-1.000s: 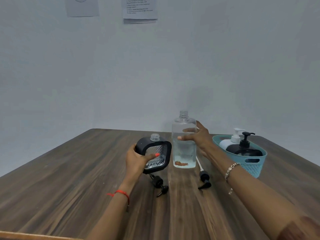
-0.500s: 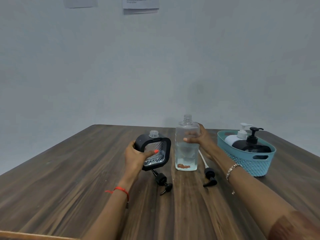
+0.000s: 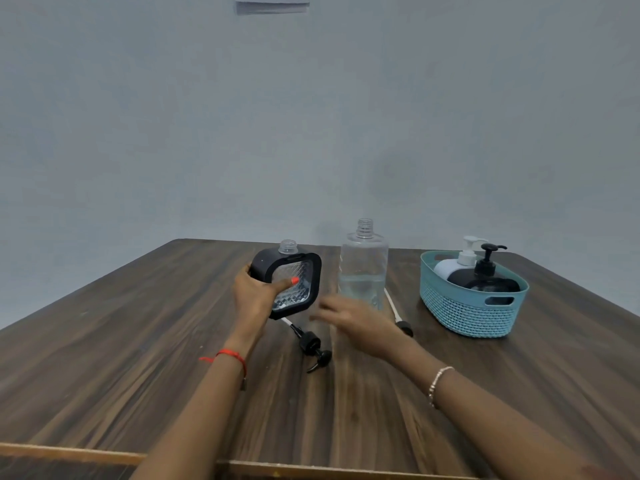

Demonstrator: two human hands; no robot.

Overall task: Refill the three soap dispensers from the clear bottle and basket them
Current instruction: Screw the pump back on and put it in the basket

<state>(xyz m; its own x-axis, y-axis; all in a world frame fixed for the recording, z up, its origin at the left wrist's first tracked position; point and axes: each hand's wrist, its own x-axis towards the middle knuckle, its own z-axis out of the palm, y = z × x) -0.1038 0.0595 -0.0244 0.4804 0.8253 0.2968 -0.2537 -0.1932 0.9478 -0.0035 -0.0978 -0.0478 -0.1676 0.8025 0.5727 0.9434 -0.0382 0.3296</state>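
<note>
My left hand [image 3: 258,294] grips a square black dispenser [image 3: 291,280] with a clear faceted front and an uncapped neck, tilted slightly on the table. The clear bottle [image 3: 363,265] stands upright and uncapped just right of it, partly filled. My right hand [image 3: 349,318] is blurred, low in front of the bottle, fingers spread and holding nothing. A black pump head [image 3: 313,348] lies on the table below the dispenser. A second pump [image 3: 403,327] with a white tube lies right of the bottle. A white dispenser [image 3: 457,263] and a black dispenser [image 3: 485,277] sit in the teal basket [image 3: 464,313].
The wooden table [image 3: 138,341] ends at a pale front edge near me. The basket sits at the right, close to the table's far right corner. A plain wall with paper sheets [image 3: 272,3] rises behind.
My right hand has let go of the clear bottle and swept down and left in front of it. The camera tilted down a little. My left hand keeps its hold on the square dispenser.
</note>
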